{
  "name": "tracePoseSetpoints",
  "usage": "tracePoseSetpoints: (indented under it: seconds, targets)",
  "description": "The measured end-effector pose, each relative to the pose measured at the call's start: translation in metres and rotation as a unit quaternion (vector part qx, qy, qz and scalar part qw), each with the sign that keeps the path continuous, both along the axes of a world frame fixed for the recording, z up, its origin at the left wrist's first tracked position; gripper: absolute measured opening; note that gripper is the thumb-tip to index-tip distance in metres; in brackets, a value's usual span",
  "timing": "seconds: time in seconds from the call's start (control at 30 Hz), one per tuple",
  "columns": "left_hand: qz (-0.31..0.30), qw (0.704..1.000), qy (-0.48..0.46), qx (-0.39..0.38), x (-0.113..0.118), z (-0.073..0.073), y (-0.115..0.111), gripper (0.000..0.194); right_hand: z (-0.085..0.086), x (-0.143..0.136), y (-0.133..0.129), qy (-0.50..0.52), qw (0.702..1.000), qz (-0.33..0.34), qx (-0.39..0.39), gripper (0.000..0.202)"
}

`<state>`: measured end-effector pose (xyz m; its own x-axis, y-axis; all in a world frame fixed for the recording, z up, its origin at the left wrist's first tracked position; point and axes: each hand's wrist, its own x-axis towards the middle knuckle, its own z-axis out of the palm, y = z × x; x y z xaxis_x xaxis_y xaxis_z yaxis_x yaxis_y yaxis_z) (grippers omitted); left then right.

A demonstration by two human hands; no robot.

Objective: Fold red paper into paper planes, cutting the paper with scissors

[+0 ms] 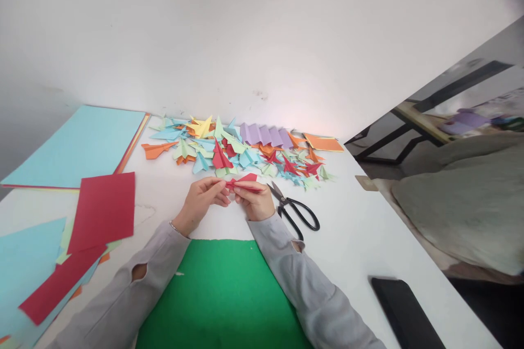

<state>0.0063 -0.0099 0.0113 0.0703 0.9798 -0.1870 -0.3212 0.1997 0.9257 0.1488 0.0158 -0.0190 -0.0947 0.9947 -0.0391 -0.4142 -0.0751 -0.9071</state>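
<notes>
- Above the white table (339, 256), your left hand (203, 196) pinched the left end of a folded red paper (249, 178), and your right hand (257, 202) gripped it too.
- Just beyond lay colourful paper planes (221, 159).
- Beside your right hand lay black-handled scissors (283, 201).

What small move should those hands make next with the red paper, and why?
Probably a gentle press along the fold of the red paper. The left hand pinches one end and the right hand holds the other, while a flap stands out from the part beneath it, so the layers don't look fully flat.
</notes>
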Motion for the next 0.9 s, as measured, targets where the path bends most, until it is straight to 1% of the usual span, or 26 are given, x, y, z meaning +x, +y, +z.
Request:
tracePoseSetpoints:
  seconds: [0.17,0.27,0.4,0.57,0.67,0.73,0.9]
  targets:
    - [-0.026,0.999,0.015,-0.016,0.000,-0.002,0.001,0.036,-0.005,0.003,0.000,-0.045,0.998,0.021,0.040,0.014]
    - [-0.024,0.999,0.025,-0.015,-0.001,-0.003,0.001,0.036,0.000,0.004,-0.002,-0.078,0.996,0.030,0.045,0.013]
    - [-0.026,0.998,0.049,-0.014,-0.001,-0.003,0.002,0.030,0.008,0.003,-0.005,-0.108,0.993,0.035,0.044,0.013]
    - [-0.041,0.996,0.077,-0.005,-0.002,-0.004,0.002,0.030,0.011,0.000,-0.007,-0.121,0.991,0.010,0.049,0.013]
    - [-0.043,0.995,0.091,0.004,-0.003,-0.004,0.002,0.028,0.011,-0.001,-0.008,-0.123,0.991,-0.005,0.045,0.017]
    - [-0.046,0.995,0.094,0.005,-0.004,-0.005,0.002,0.027,0.011,0.000,-0.008,-0.122,0.992,-0.006,0.044,0.019]
    - [-0.064,0.994,0.084,0.001,-0.007,-0.007,0.002,0.023,0.007,0.001,-0.007,-0.112,0.993,0.009,0.041,0.018]
